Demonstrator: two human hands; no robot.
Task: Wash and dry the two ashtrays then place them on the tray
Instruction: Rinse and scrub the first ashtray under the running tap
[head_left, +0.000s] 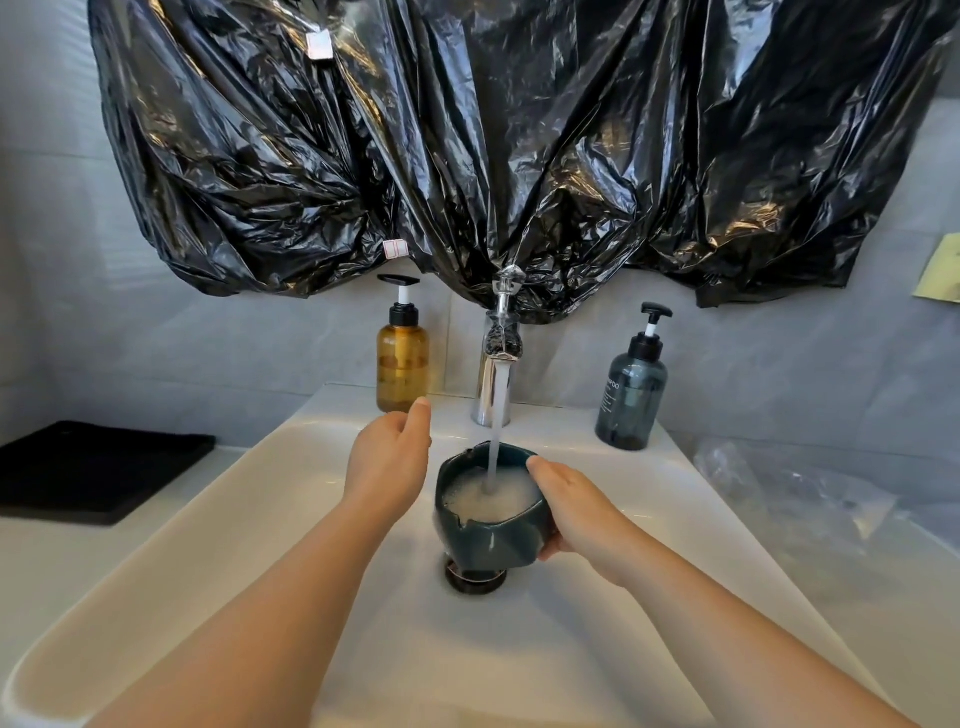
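**Rinsing ashtray under running tap**

Lying far L on counter, well apart from basin: black tray (98, 470), flat, cut off by frame edge.

Hanging across wall above, spanning L to R: black plastic sheet (519, 130), crinkled & glossy, w/ two small white tags stuck on its L half.

Standing on back ledge of sink (249, 525), L of tap: amber bottle (402, 364) w/ black pump.

Hovering just in front of that bottle, over basin: L hand (389, 457), fingers relaxed & slightly bent, holding nothing, near ashtray's L side but not touching it.

Pouring from chrome tap (496, 358) at center: water (497, 426), dropping straight into ashtray.

Being held upright mid-basin, right over drain: ashtray (488, 535), dark teal, bowl-shaped, notched rim, brimming w/ white foam.

Showing just under it: drain (475, 581), dark & round, partly hidden by ashtray.

Gripping ashtray from R: R hand (571, 512), thumb lying over rim, fingers curling round its lower side.

Standing on ledge R of tap: blue-grey bottle (631, 400) w/ black pump, lettering cut off, can't read in full.

Lying on counter farther R: clear plastic bag (795, 499), crumpled.

Sticking to wall at far R edge: yellow note (940, 270), partly out of frame.
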